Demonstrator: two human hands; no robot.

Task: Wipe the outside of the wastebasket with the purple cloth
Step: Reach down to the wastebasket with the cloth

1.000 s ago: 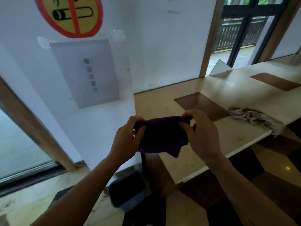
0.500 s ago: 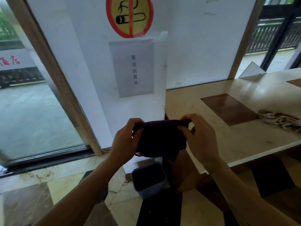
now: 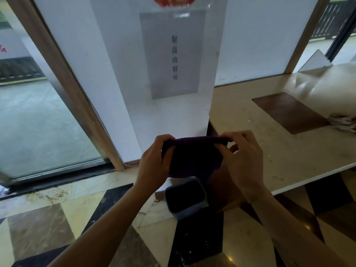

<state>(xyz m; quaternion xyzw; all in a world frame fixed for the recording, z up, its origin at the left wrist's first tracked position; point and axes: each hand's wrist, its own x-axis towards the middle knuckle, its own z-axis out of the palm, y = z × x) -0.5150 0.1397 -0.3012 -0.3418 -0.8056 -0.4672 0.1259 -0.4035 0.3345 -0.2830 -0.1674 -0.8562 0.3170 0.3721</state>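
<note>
A purple cloth (image 3: pixel 192 158) hangs stretched between both hands at chest height. My left hand (image 3: pixel 153 162) pinches its left top corner, and my right hand (image 3: pixel 243 157) pinches its right top corner. Below the cloth, on the floor, stands a small grey-blue wastebasket (image 3: pixel 185 199) with a dark inside, close to the foot of the white pillar (image 3: pixel 169 116). The cloth's lower edge covers the far rim of the wastebasket. Neither hand touches the wastebasket.
A pale stone counter (image 3: pixel 269 143) with a brown inlay runs along the right, a crumpled beige rag (image 3: pixel 344 122) lying on it. A glass door with a wooden frame (image 3: pixel 77 97) is at left. The floor has dark and light marble tiles (image 3: pixel 192 243).
My view has swung left and down, so the wastebasket has shifted toward the middle below my hands. Both hands keep hold of the cloth in the same pose.
</note>
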